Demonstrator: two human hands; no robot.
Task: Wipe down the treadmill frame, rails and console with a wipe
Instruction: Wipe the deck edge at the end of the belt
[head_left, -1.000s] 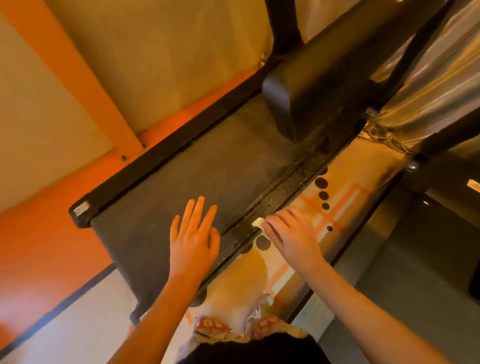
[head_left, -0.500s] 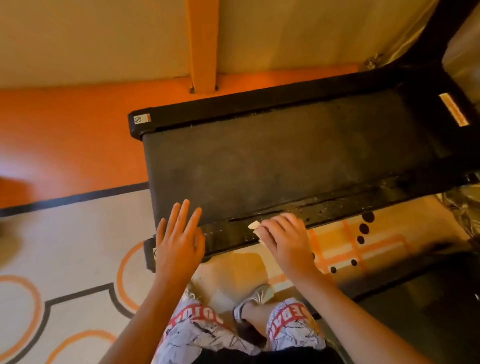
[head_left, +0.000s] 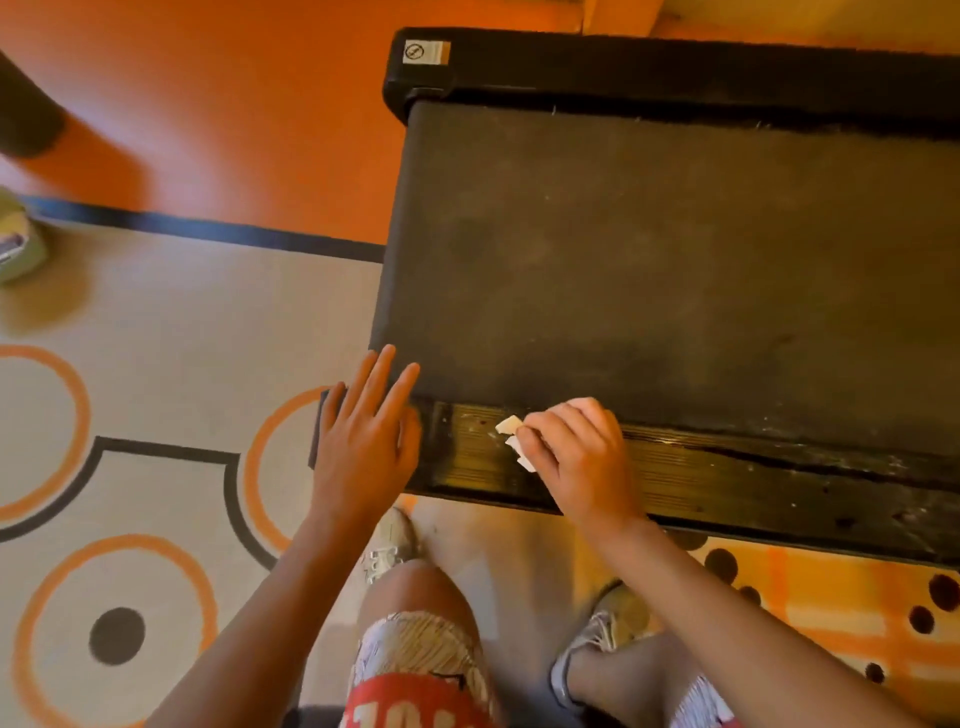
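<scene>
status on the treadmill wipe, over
Right hand holds wipe on near side rail. Left hand flat on the rail's end. Rail ahead grimy, nothing blocking.

Near rail (head_left: 779, 480) lies open rightward; the left hand (head_left: 363, 441) covers its end corner.

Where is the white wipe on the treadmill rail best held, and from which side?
From above, pressing across its middle, as the right hand does: the wipe lies flat on the ribbed side rail, only its left edge showing past the fingertips. Pinching that thin edge would probably bunch it.
</scene>
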